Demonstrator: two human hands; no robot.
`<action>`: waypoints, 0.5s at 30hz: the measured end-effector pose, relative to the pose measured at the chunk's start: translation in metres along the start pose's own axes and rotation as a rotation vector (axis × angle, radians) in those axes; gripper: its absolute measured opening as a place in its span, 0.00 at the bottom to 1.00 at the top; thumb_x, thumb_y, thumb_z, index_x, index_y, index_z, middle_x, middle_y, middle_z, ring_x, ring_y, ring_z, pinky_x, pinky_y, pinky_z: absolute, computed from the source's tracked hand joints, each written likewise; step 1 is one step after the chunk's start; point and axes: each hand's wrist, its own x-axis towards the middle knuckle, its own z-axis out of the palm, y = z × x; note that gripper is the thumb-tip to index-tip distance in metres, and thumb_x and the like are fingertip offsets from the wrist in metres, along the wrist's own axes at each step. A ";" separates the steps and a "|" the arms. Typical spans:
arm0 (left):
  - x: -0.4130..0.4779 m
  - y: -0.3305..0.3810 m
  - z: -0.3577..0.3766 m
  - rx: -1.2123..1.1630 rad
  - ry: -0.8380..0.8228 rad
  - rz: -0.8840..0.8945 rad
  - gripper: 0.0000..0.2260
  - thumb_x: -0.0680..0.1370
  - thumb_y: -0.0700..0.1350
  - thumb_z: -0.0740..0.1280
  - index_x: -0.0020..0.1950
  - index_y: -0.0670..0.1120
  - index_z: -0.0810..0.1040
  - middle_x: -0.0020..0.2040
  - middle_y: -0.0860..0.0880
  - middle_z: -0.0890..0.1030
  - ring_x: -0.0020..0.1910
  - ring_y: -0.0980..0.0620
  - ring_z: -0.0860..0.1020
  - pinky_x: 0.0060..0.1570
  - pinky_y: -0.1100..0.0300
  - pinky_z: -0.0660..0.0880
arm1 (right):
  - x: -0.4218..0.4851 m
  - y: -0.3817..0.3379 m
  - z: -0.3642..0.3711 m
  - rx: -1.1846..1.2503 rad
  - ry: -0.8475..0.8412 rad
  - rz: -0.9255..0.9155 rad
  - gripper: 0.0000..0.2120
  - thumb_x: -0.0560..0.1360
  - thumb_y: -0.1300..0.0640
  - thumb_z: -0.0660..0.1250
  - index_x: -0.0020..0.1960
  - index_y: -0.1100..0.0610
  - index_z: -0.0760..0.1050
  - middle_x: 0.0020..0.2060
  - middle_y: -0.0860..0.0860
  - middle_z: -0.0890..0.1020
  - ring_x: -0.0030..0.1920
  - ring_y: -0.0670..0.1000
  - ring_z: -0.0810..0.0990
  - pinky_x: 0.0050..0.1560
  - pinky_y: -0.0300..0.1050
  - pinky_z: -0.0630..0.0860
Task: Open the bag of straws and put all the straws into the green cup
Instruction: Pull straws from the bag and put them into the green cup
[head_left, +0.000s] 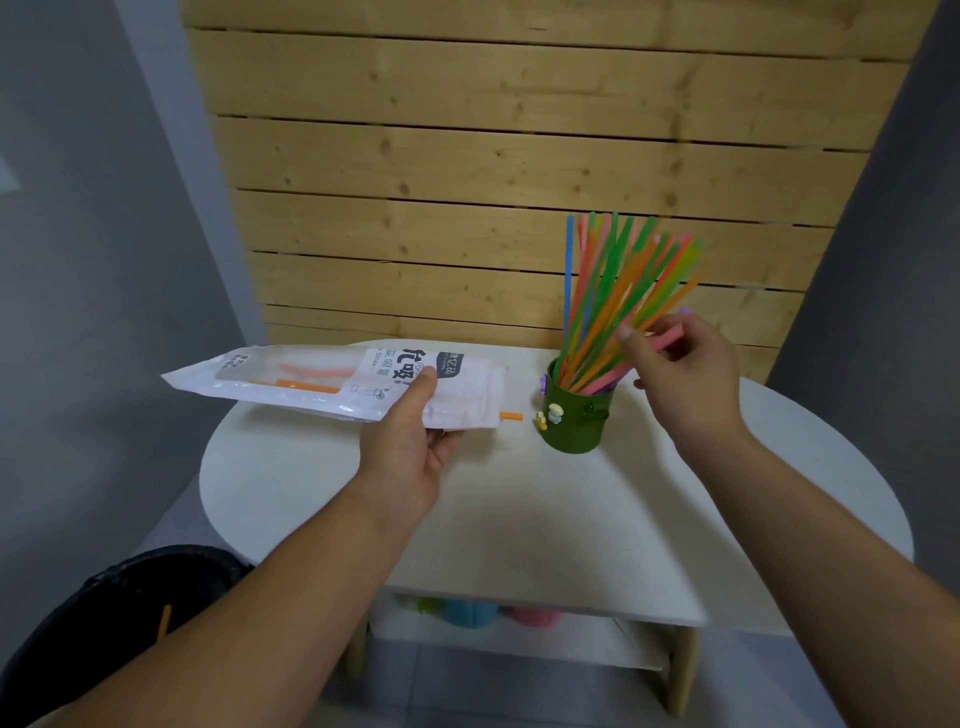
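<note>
White plastic straw bag (332, 384), gripped by the left hand (410, 457) over the round white table's (519, 519) left edge, mouth near the straw-filled green cup (576, 421), where the right hand (685, 374) pinches a pink straw (670, 335).

both bare forearms reaching forward, left hand (410, 447) gripping the bag (291, 364), thumb on top, fingers underneath, right hand (691, 379) held higher, fingers curled, pinching a pink straw (668, 338)

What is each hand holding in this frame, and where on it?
Left hand grips the straw bag near its open end, thumb on the label. Right hand pinches a pink straw along its upper part.
</note>
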 end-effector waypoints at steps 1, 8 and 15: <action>0.000 0.000 0.000 0.004 -0.007 0.008 0.17 0.76 0.43 0.74 0.65 0.48 0.80 0.51 0.50 0.88 0.44 0.54 0.87 0.36 0.58 0.83 | -0.003 -0.001 -0.002 -0.004 -0.013 0.007 0.09 0.72 0.51 0.75 0.43 0.51 0.76 0.38 0.60 0.79 0.42 0.63 0.79 0.43 0.64 0.80; -0.006 0.004 0.002 0.014 -0.032 0.056 0.18 0.76 0.40 0.74 0.65 0.49 0.79 0.56 0.49 0.87 0.51 0.52 0.86 0.41 0.55 0.84 | -0.033 -0.004 -0.028 -0.230 -0.008 0.223 0.24 0.67 0.40 0.76 0.52 0.54 0.72 0.41 0.52 0.78 0.43 0.55 0.80 0.42 0.53 0.79; -0.014 0.008 0.008 0.075 -0.111 0.149 0.19 0.75 0.37 0.75 0.64 0.49 0.80 0.54 0.51 0.88 0.49 0.53 0.87 0.39 0.58 0.83 | -0.083 -0.011 0.005 0.389 -0.335 0.881 0.25 0.81 0.40 0.58 0.52 0.64 0.74 0.41 0.63 0.84 0.40 0.61 0.85 0.43 0.54 0.83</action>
